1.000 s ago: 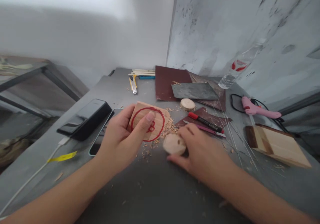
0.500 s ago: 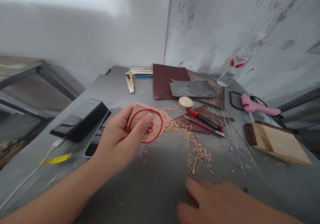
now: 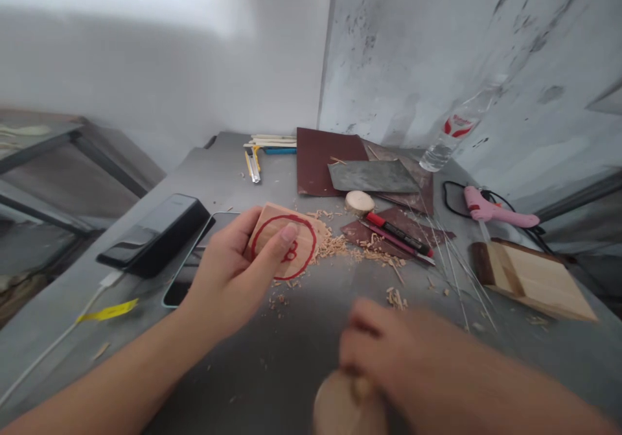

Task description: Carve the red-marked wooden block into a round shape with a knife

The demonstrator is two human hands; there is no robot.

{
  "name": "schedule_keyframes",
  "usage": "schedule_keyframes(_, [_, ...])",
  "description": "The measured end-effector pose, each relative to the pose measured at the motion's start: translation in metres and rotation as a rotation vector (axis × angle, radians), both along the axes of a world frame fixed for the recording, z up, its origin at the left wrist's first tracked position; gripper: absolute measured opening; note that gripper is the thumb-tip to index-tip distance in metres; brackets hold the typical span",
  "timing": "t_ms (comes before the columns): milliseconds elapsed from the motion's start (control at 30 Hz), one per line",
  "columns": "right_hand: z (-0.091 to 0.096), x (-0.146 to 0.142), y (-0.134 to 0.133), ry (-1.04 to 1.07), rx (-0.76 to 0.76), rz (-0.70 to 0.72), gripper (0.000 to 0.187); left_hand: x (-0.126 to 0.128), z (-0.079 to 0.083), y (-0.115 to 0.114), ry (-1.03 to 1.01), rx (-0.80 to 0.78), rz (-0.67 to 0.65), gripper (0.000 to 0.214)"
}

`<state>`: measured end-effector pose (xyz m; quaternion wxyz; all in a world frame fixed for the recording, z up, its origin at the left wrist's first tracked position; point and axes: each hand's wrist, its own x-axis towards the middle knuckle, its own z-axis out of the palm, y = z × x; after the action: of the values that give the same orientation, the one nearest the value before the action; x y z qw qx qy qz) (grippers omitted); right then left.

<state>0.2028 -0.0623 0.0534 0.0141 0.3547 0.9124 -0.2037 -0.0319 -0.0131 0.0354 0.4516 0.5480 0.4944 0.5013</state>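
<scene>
My left hand [image 3: 233, 270] is closed around a square wooden block [image 3: 262, 231]. The block's upper face bears a red drawn circle and a small red figure inside, partly under the thumb. At the bottom edge, my right hand [image 3: 383, 347] is blurred by motion, its fingers curled. A round, pale wooden piece [image 3: 337, 406] shows under its fingers, apparently gripped and cut off by the frame. Curly wood shavings [image 3: 333, 244] lie beside the block. A red marker [image 3: 398, 233] and a purple pen-shaped knife [image 3: 393, 240] rest on a brown sandpaper piece [image 3: 357, 231].
Left stand a black device [image 3: 155, 231] and a phone [image 3: 182, 279]. At the back are a yellow cutter [image 3: 253, 164], sandpaper sheets [image 3: 325, 159] and a wood slice [image 3: 359, 201]. Right are a bottle [image 3: 451, 130], thin wires [image 3: 454, 270], a pink glue gun [image 3: 495, 208] and a wood block [image 3: 539, 279].
My right hand has moved slightly up, and the round wooden piece has come into view under it. Shavings near it have shifted away, and the knife lies closer to the marker. The left hand stays.
</scene>
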Motion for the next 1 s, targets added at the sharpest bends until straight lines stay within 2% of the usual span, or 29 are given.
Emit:
schedule_keyframes(33, [-0.006,-0.009,-0.009,-0.051,0.009,0.056,0.016,0.000,0.000,0.000,0.005,-0.005,0.002,0.021])
schedule_keyframes(100, [-0.014,-0.024,-0.014,-0.066,0.034,0.091,0.021,0.000,-0.001,0.000,0.019,-0.006,0.008,0.021])
schedule_keyframes(133, [-0.015,-0.028,-0.011,-0.075,0.016,0.051,0.024,0.000,0.000,-0.001,0.022,0.000,0.012,0.021])
schedule_keyframes(200, [-0.011,-0.026,0.006,-0.115,-0.058,-0.181,0.047,0.000,0.001,-0.001,0.023,0.014,0.013,0.022])
schedule_keyframes(267, [-0.002,-0.016,0.029,-0.152,0.021,-0.369,0.041,0.000,0.002,-0.002,0.017,0.022,0.007,0.023])
schedule_keyframes(367, [0.007,-0.006,0.046,-0.168,0.156,-0.501,0.039,-0.002,0.004,-0.001,0.049,0.032,0.030,0.022])
schedule_keyframes(433, [0.003,-0.013,0.036,-0.120,0.154,-0.454,0.039,-0.004,0.003,0.000,0.068,0.038,0.070,0.023])
schedule_keyframes(467, [-0.003,-0.022,0.025,0.006,0.112,-0.376,0.044,-0.006,0.003,0.001,0.075,0.042,0.094,0.023])
schedule_keyframes(533, [-0.022,-0.045,-0.002,0.189,-0.014,-0.118,0.052,-0.008,0.002,0.002,0.077,0.053,0.136,0.026])
schedule_keyframes(567, [-0.034,-0.058,-0.014,0.194,0.053,0.005,0.040,-0.009,0.002,0.003,0.081,0.053,0.152,0.027])
schedule_keyframes(600, [-0.044,-0.070,-0.024,0.166,0.143,0.053,0.021,-0.010,0.002,0.004,0.087,0.050,0.163,0.028])
schedule_keyframes(633, [-0.053,-0.079,-0.031,0.154,0.157,0.078,0.012,-0.011,0.001,0.004,0.091,0.045,0.168,0.029])
schedule_keyframes(700, [-0.061,-0.087,-0.031,0.183,0.216,0.104,0.015,-0.012,0.001,0.005,0.094,0.038,0.161,0.029])
schedule_keyframes(733, [-0.060,-0.086,-0.024,0.187,0.192,0.108,0.029,-0.012,0.000,0.006,0.092,0.037,0.153,0.029])
schedule_keyframes(767, [-0.056,-0.081,-0.014,0.181,0.170,0.042,0.034,-0.012,0.000,0.006,0.084,0.039,0.144,0.028])
schedule_keyframes(800, [-0.050,-0.074,-0.002,0.138,0.148,-0.081,0.036,-0.013,0.000,0.006,0.077,0.043,0.136,0.028])
schedule_keyframes(867, [-0.034,-0.057,0.025,0.050,0.190,-0.295,0.042,-0.013,0.000,0.005,0.071,0.043,0.129,0.029])
schedule_keyframes(933, [-0.019,-0.041,0.047,-0.010,0.234,-0.415,0.041,-0.012,0.001,0.004,0.078,0.044,0.132,0.030])
schedule_keyframes(1000, [-0.008,-0.030,0.056,-0.012,0.260,-0.485,0.034,-0.011,0.003,0.003,0.077,0.045,0.133,0.030])
